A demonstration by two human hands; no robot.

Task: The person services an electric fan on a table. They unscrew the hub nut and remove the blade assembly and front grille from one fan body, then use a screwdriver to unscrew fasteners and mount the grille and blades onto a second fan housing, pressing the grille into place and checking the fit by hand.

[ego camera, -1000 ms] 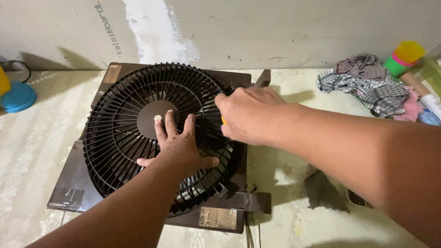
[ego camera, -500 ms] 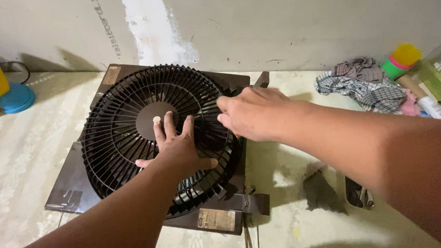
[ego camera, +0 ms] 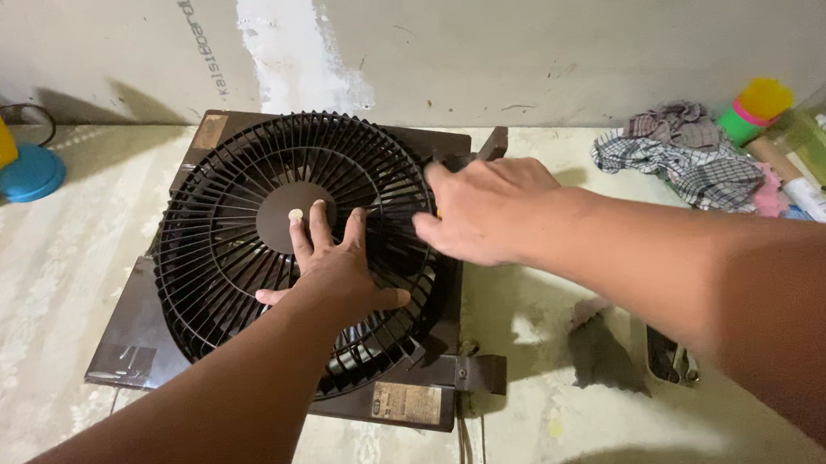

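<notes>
While left hand (ego camera: 331, 268) presses grille (ego camera: 227, 231), rags (ego camera: 679, 155) nearby

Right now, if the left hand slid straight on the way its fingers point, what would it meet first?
The left hand lies flat on the black fan grille, fingers pointing at the round centre cap. It would probably meet the small pale button there first.

We see a round black plastic fan grille (ego camera: 246, 230) with thin, slightly glossy ribs, set in a square dark-brown plastic fan housing (ego camera: 139, 341) that looks smooth and dully shiny. Under it lies a pale patterned table covering (ego camera: 43, 267), matt and lightly textured. A crumpled checked cloth rag (ego camera: 684, 160) looks soft, beside glossy green and yellow plastic cups (ego camera: 751, 110).
</notes>
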